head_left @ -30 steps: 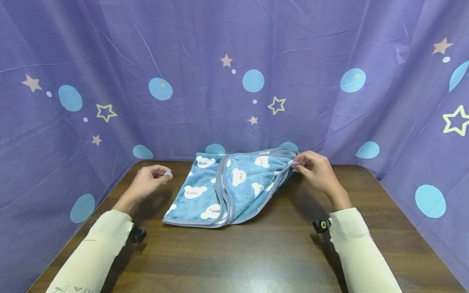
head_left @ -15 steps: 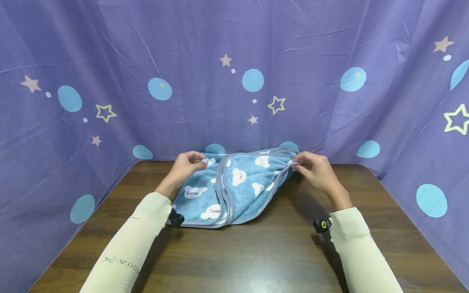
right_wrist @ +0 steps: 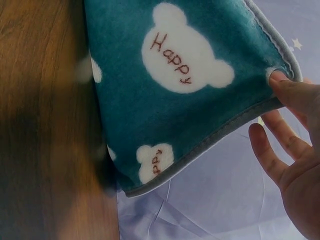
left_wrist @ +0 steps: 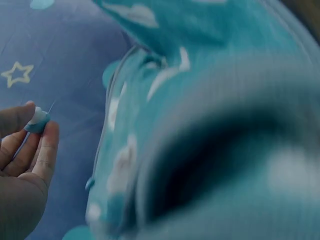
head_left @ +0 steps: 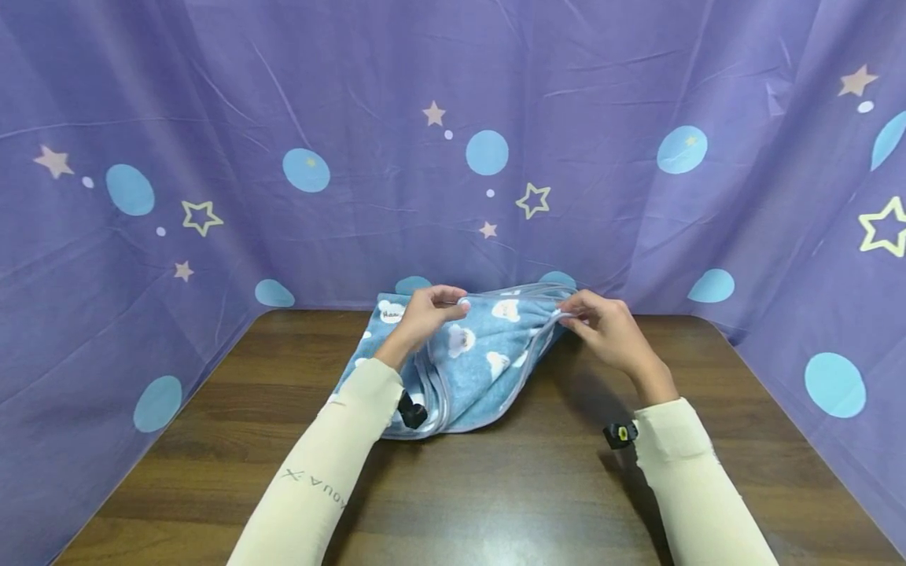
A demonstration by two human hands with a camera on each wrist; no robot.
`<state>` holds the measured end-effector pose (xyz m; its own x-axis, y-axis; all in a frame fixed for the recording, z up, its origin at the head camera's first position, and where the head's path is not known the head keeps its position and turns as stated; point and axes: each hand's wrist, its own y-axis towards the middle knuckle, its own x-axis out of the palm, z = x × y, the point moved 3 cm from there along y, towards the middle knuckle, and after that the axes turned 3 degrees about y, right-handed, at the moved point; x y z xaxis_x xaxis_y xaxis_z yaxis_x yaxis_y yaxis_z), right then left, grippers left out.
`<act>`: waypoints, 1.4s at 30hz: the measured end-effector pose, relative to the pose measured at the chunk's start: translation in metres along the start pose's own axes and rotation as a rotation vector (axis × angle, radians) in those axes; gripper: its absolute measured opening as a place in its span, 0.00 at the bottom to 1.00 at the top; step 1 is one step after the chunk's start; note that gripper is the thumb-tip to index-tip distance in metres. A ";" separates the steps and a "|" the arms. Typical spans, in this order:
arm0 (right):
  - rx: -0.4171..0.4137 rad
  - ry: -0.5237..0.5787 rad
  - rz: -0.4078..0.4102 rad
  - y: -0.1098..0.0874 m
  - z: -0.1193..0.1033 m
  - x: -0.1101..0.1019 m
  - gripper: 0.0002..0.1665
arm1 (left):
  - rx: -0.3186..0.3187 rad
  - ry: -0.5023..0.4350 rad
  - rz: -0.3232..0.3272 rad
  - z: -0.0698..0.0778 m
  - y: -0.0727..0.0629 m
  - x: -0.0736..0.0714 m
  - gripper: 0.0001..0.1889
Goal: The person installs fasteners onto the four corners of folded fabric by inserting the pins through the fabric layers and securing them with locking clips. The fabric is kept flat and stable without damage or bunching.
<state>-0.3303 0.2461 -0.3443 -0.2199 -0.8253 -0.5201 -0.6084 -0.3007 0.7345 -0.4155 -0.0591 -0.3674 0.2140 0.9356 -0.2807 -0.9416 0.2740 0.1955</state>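
A blue fleece blanket (head_left: 470, 377) with white bear-head prints and grey piping lies loosely folded near the table's back edge. Over its upper edge is my left hand (head_left: 423, 321), thumb and finger pinching a small white-and-light-blue piece (left_wrist: 37, 121) with a thin strand sticking up from it. The left wrist view shows this piece apart from the cloth, and a small blue knob (left_wrist: 90, 184) on the blanket's border. At the right end, my right hand (head_left: 610, 330) pinches the piped corner between thumb and finger and holds it raised; its other fingers extend below the hem.
The brown wooden table (head_left: 488, 503) stretches in front of the blanket and to both sides. A purple curtain (head_left: 368, 196) with stars and blue dots hangs close behind the table and along both sides.
My left hand has moved right, from beside the blanket to over its middle upper edge, carrying the small piece. My right hand keeps its hold on the corner, almost still.
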 end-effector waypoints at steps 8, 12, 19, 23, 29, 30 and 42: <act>-0.021 -0.051 -0.025 0.003 -0.003 0.001 0.14 | 0.044 -0.240 -0.035 0.014 0.010 0.058 0.18; -0.041 -0.061 -0.032 0.005 -0.004 0.001 0.14 | 0.062 -0.332 -0.057 0.023 0.011 0.083 0.19; -0.044 -0.080 -0.056 0.005 -0.003 0.002 0.13 | 0.075 -0.411 -0.045 0.027 0.013 0.108 0.18; -0.041 -0.093 -0.056 0.005 -0.003 0.002 0.14 | 0.070 -0.484 -0.023 0.029 0.014 0.117 0.18; -0.037 -0.082 -0.045 0.004 -0.004 0.002 0.14 | 0.046 -0.573 0.020 0.031 0.013 0.126 0.18; -0.038 -0.080 -0.044 0.004 -0.004 0.002 0.14 | 0.044 -0.585 0.025 0.032 0.013 0.127 0.18; -0.029 -0.064 -0.061 0.002 -0.006 0.001 0.14 | 0.056 -0.697 0.024 0.030 0.012 0.134 0.16</act>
<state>-0.3277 0.2417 -0.3409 -0.2323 -0.7731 -0.5902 -0.6001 -0.3636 0.7125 -0.3901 0.0757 -0.3743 0.3281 0.8609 0.3889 -0.9372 0.2453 0.2478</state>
